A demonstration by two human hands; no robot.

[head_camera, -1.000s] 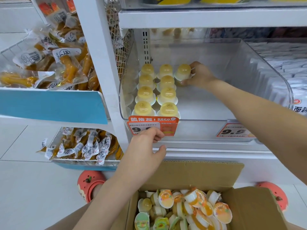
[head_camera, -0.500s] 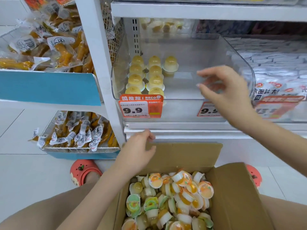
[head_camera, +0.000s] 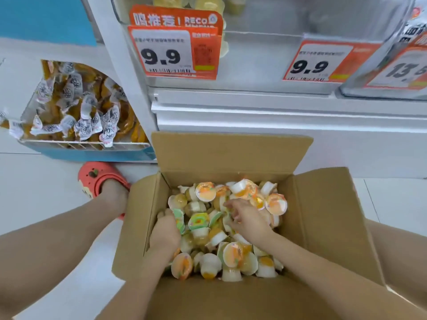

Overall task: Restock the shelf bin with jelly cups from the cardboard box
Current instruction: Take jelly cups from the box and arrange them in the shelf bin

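fingers (head_camera: 233, 207) among jelly cups (head_camera: 205, 191) in box (head_camera: 323, 215)

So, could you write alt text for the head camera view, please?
Both hands, left and right, dig among jelly cups in an open cardboard box on the floor. Above, orange price tags reading 9.9 hang on a white shelf.
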